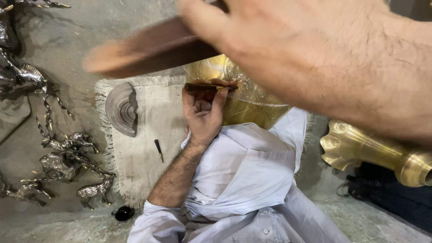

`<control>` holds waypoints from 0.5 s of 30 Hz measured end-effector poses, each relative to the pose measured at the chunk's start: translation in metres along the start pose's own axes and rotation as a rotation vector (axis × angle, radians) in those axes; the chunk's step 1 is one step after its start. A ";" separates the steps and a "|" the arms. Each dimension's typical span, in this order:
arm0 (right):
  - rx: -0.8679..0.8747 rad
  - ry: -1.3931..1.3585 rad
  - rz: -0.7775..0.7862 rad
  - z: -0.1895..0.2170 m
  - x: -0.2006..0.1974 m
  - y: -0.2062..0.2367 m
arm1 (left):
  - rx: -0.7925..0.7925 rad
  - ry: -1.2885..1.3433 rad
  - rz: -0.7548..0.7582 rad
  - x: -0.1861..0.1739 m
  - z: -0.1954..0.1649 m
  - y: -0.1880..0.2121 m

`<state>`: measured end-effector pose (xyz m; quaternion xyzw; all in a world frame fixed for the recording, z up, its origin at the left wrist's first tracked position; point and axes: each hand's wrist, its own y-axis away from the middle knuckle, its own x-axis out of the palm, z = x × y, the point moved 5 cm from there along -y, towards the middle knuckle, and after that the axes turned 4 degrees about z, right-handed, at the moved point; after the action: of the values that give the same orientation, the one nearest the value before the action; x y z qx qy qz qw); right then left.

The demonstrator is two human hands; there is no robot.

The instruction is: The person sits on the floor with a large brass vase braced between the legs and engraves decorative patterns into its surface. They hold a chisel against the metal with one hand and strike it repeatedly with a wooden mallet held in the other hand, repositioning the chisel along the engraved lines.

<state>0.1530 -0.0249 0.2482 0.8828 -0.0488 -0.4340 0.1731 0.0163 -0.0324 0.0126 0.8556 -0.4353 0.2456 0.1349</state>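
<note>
Left hand fingers pinch a chisel against the brass vessel; above it, right hand grips a blurred wooden mallet.

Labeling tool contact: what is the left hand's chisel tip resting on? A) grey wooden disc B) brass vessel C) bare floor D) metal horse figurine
B: the left hand holds the chisel with its tip against the brass vessel.

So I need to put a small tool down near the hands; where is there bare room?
The fringed mat is bare between the grey half-disc block and the small punch, and below the punch. Metal horse figurines crowd the floor on the left; the brass vessel fills the lap.
</note>
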 end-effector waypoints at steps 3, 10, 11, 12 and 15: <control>-0.052 -0.131 -0.033 0.008 0.003 -0.003 | -0.052 -0.033 -0.027 -0.005 0.003 0.002; -0.074 -0.207 0.225 0.006 -0.011 -0.039 | -0.091 -0.249 -0.085 -0.011 0.004 -0.004; -0.056 -0.350 0.200 0.000 -0.012 -0.040 | -0.101 -0.240 -0.078 -0.010 0.003 -0.005; -0.042 -0.494 0.174 -0.005 -0.011 -0.039 | -0.124 -0.203 -0.031 -0.008 0.001 -0.006; 0.005 -0.528 0.037 -0.012 -0.007 -0.023 | -0.148 -0.170 0.098 -0.005 -0.006 -0.014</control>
<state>0.1564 0.0011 0.2517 0.7384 -0.1096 -0.6459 0.1601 0.0234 -0.0181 0.0149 0.8388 -0.5033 0.1456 0.1483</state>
